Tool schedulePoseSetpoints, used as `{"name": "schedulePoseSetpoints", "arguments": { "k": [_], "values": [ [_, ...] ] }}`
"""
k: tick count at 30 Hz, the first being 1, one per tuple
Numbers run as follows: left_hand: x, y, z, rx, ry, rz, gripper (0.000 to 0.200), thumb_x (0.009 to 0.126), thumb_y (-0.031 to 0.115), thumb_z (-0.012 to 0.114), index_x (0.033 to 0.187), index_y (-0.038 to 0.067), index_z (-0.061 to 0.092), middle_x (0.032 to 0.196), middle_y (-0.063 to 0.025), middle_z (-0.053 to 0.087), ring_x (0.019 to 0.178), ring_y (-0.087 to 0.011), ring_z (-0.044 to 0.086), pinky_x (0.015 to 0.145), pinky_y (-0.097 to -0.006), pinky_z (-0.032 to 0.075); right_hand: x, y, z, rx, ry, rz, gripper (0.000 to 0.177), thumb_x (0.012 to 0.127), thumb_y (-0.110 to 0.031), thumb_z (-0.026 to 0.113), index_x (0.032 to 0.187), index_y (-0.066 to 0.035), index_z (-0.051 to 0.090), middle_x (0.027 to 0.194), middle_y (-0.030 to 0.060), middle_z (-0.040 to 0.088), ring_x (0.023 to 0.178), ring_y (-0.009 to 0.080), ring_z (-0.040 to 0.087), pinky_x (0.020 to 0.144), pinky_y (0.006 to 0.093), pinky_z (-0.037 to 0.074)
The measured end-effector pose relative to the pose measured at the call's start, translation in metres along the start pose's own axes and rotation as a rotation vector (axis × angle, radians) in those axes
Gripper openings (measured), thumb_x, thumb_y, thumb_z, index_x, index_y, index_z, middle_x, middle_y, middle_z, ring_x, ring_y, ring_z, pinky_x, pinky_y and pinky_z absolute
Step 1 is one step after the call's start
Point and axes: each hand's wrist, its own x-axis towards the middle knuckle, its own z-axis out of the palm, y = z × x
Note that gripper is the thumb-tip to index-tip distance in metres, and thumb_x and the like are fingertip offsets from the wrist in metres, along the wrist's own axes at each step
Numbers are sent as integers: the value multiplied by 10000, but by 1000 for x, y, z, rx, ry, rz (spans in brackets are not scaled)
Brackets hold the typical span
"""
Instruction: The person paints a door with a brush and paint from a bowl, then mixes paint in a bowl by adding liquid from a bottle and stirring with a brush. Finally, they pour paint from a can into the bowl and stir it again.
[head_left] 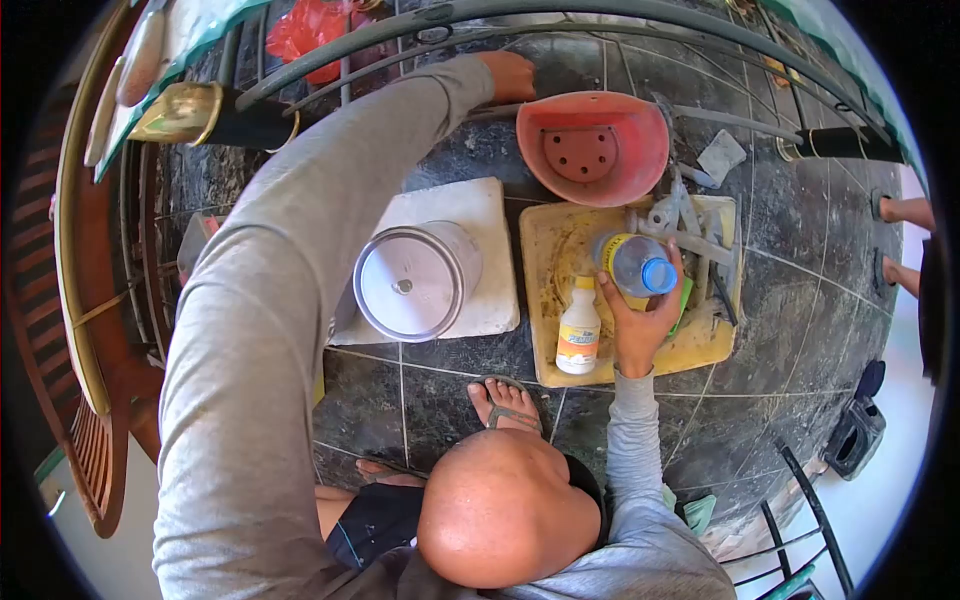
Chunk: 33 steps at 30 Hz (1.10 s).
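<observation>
My right hand [645, 325] is closed round a clear plastic bottle [630, 262] with a blue cap and yellow label, above a dirty yellow tray [545, 372]. Left of it in the tray stands a small white bottle [579, 330] with a yellow cap. My left hand [510, 77] reaches far forward to the left of a red half-round container [593, 150] with holes; its fingers are turned away and mostly hidden. A round lidded can [408, 285] stands on a white board [495, 260] left of the tray.
Tools [690, 215] lie in the tray's back right. A curved metal rail [560, 12] crosses the front. A red plastic bag [305, 38] lies at the back left, a wooden chair [90, 460] at the left. Another person's feet [895, 270] show at the right.
</observation>
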Motion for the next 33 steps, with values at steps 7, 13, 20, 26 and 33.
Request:
{"name": "schedulePoseSetpoints", "arguments": {
  "k": [7,13,20,26,33],
  "values": [
    [-44,-20,-17,-587,267,-244,466,825,368,728,1125,46,573,1112,-206,533,1040,-352,569,886,-503,445,1,-5,-6,-61,-6,-49,821,683,-95,891,1389,31,491,1344,189,564,1215,255,579,1012,375,487],
    [-142,90,-179,-854,195,-511,308,758,132,809,1031,46,694,946,-103,658,778,-203,637,706,-312,507,0,-16,-1,-18,-7,-151,753,691,-107,892,1340,27,536,1272,177,636,1142,262,641,1001,381,502],
    [-145,170,-251,-799,583,-300,295,758,78,784,1043,43,715,1009,-121,670,883,-302,684,796,-380,561,-2,-16,18,-36,-109,-217,724,689,-114,879,1324,2,552,1226,183,658,1110,268,663,953,375,516],
    [-94,203,-236,-690,496,-147,345,729,91,778,1060,37,695,1057,-127,656,947,-341,659,821,-421,548,-6,-16,19,9,-115,-174,740,692,-127,867,1343,0,539,1185,185,670,1073,283,673,924,378,522],
    [-76,214,-237,-556,419,-96,362,746,123,760,1097,70,687,1046,-115,667,1119,-299,606,876,-373,534,-8,-7,17,15,-126,-151,793,696,-138,862,1401,-33,516,1213,190,659,1085,287,666,925,382,522]
  ]
}}
